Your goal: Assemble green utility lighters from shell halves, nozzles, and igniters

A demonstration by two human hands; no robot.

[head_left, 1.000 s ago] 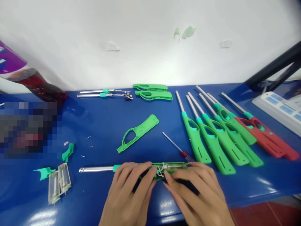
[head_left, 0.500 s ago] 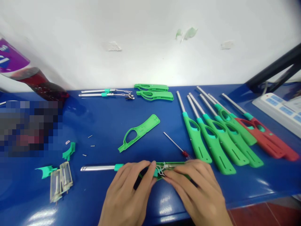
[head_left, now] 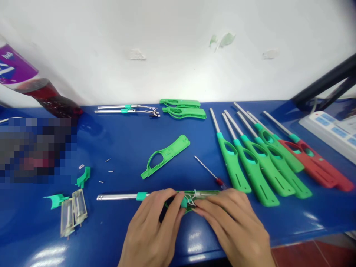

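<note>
An opened green gas lighter [head_left: 118, 197] lies level at the front of the table, its metal tube pointing left. My left hand [head_left: 154, 226] is closed around its trigger area, fingertips pressed on a teal part. From the right, my right hand [head_left: 236, 224] grips the casing, thumb and fingertips pinched by the white wires [head_left: 190, 199] and a small black piece. Part of a clear fuel tank [head_left: 203, 194] shows inside the casing; my fingers hide much of the rest. Beyond my hands lie a loose green half-shell [head_left: 167, 155] and a screwdriver [head_left: 207, 168].
Several green lighters [head_left: 247, 163] and two red ones [head_left: 319, 167] lie at right, near a power strip [head_left: 330, 126]. At left are two fuel tanks [head_left: 73, 211], teal triggers [head_left: 57, 200] and small screws [head_left: 110, 171]. Metal tubes [head_left: 114, 111], shells [head_left: 183, 112] and a bottle [head_left: 47, 92] stand farther back.
The whole view has shifted slightly. My right fingertips have moved very little at the wires, and both hands stay on the lighter.
</note>
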